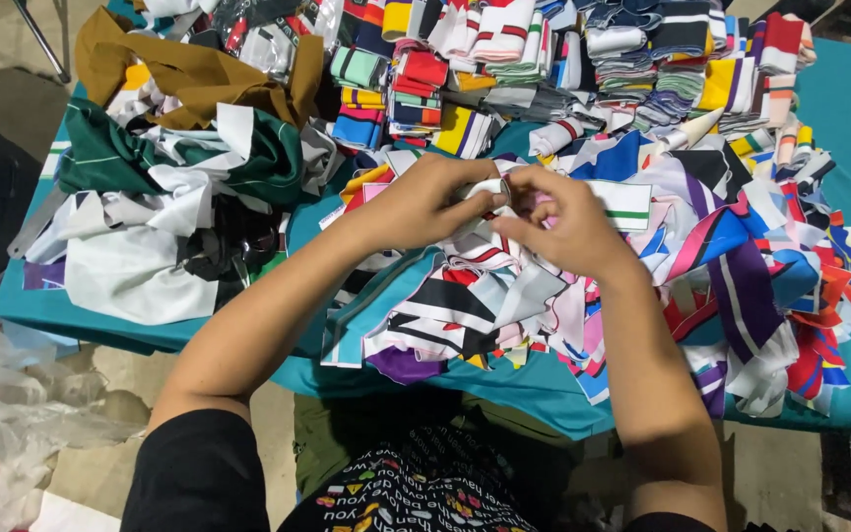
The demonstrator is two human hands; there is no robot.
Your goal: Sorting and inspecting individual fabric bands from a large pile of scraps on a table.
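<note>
Two hands pinch a fabric strip over a heaped table

Black sleeves and a printed black shirt (416, 493) fill the near bottom of the view, with both bare forearms reaching out over the near edge of the table (839, 108), which is covered in teal cloth. Just past that edge the left hand (416, 202) and the right hand (558, 227) meet over the middle of the table. Both are closed on one small white strip of fabric (492, 190), the fingers curled tight and the fingertips touching each other around it; most of the strip is hidden inside the grip, so its full shape cannot be told.

Under the hands lies a loose heap of scraps (741, 266) in white, blue, red, purple and pink, spreading from the middle to the right edge and spilling a little over the near edge. A white piece with a green stripe (625, 204) lies just beside the right hand.

Along the far edge stand folded stacks of striped pieces (632, 59), packed close together. At the far left corner lies a brown cloth (189, 74), and below it, toward the left edge, a pile of green and white cloth (169, 197). Clear plastic wrap (2, 404) sits on the floor beyond the near left corner.
</note>
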